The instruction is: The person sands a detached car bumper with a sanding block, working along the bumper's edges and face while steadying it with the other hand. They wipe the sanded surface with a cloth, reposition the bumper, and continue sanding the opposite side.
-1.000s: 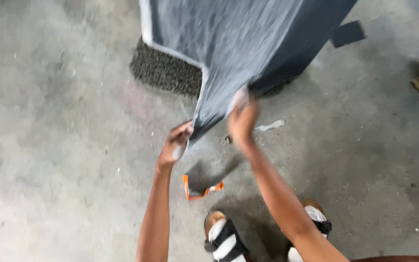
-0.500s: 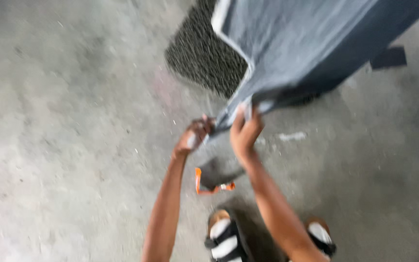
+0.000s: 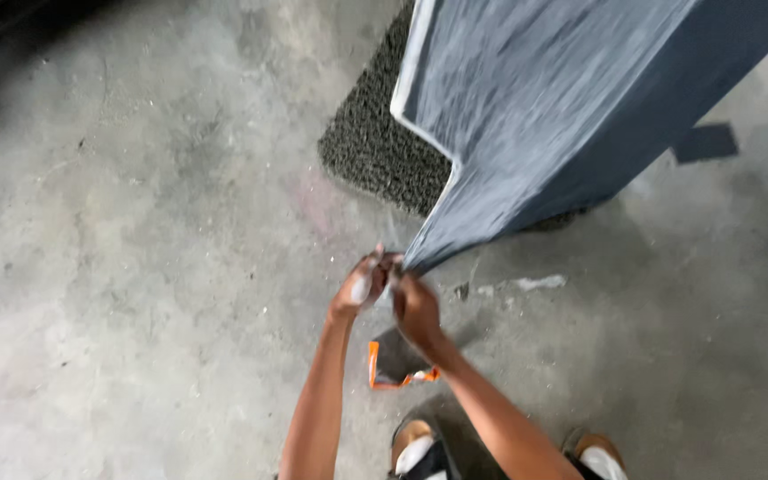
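both hands (image 3: 390, 293) pinch the grey mat's (image 3: 544, 107) lower corner.

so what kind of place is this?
Probably a workshop or garage floor: bare stained concrete floor, a coarse dark mat, and a big grey sheet gripped at its corner by both hands, left hand and right hand.

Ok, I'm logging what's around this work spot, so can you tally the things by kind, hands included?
Hands: 2, left hand and right hand, both gripping a corner of the fabric
Grey fabric sheet: 1
Dark coarse mat: 1
Orange-edged piece on the floor: 1
Sandalled feet: 2
Total: 7
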